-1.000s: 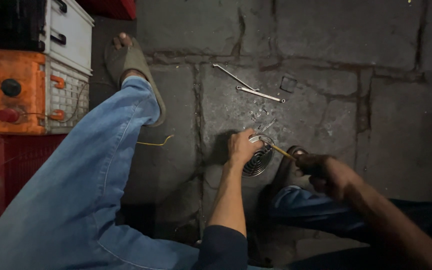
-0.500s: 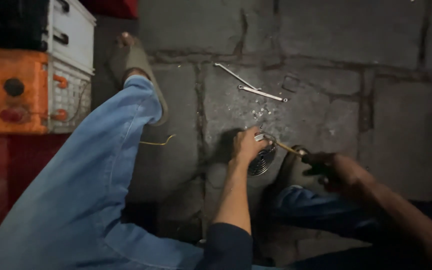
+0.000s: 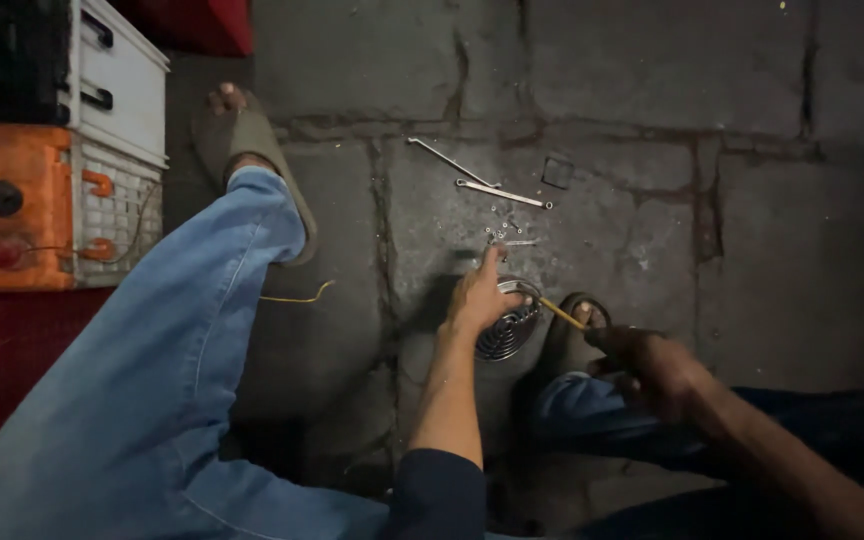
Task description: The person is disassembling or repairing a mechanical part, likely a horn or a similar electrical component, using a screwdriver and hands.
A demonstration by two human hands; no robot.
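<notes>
Grille: a round metal grille (image 3: 507, 330) of concentric rings lies flat on the stone floor (image 3: 652, 90), between the two hands and just left of the right foot.
Left hand: the left hand (image 3: 477, 300) rests on the grille's left rim; its index finger is stretched forward toward the small parts, the other fingers loosely curled over the rim; it pinches nothing that can be seen.
Right hand: the right hand (image 3: 647, 360) is closed around the handle of a screwdriver (image 3: 562, 313); the yellowish shaft slants up and left, its tip at the grille's right edge.
Small parts: a scatter of tiny screws (image 3: 500, 228) lies on the floor just beyond the left index fingertip.
Wrenches: two slim wrenches (image 3: 502, 193) lie farther out, crossing at one end; a small square outline (image 3: 557, 172) sits just right of them.
Wire: a short yellow wire (image 3: 297, 296) lies by the left leg.
Legs: the left leg in blue jeans (image 3: 182, 350) stretches out to a sandal (image 3: 247, 150); the right foot's sandal (image 3: 577, 320) is beside the grille.
Left edge: an orange box (image 3: 7, 200) and a white crate (image 3: 117, 90) stand well apart from the grille.
</notes>
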